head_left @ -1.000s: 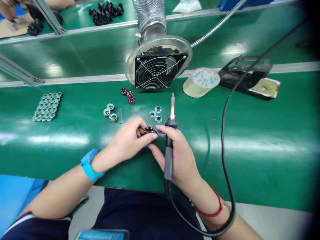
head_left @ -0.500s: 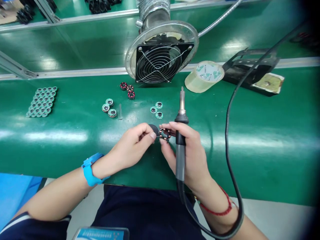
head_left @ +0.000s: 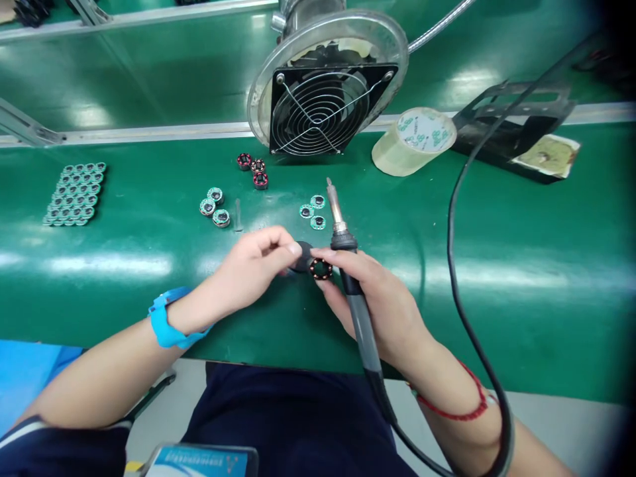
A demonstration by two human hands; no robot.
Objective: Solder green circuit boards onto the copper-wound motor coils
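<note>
Green glossy counter point(head_left: 497, 278), the work at its front edge. Right hand point(head_left: 395, 308): pinching a small dark ring-shaped coil with copper windings point(head_left: 328, 270) between thumb and fingertips, with a black-and-grey soldering iron point(head_left: 364, 324) lodged across the palm, metal tip pointing away. Left hand point(head_left: 253, 271): thumb and forefinger drawn together just beside the coil; whether they grip anything is hidden. Flat black disc point(head_left: 302, 258): next to the left fingertips, between them and the coil; held or resting, not discernible. Change: a second ago the coil sits among the left fingers; now it is in the right, left fingertips apart from it, and the iron leans further left than half a second ago. Meaning, in judgement: the coil has changed hands for turning or handling, and the iron is kept ready but not applied. Beyond: three loose round green circuit boards point(head_left: 318, 222), three green-topped round assemblies point(head_left: 221, 218), three red-and-black wound coils point(head_left: 260, 180), one panel of joined green boards point(head_left: 74, 194), one black-framed extraction fan point(head_left: 318, 122).
</note>
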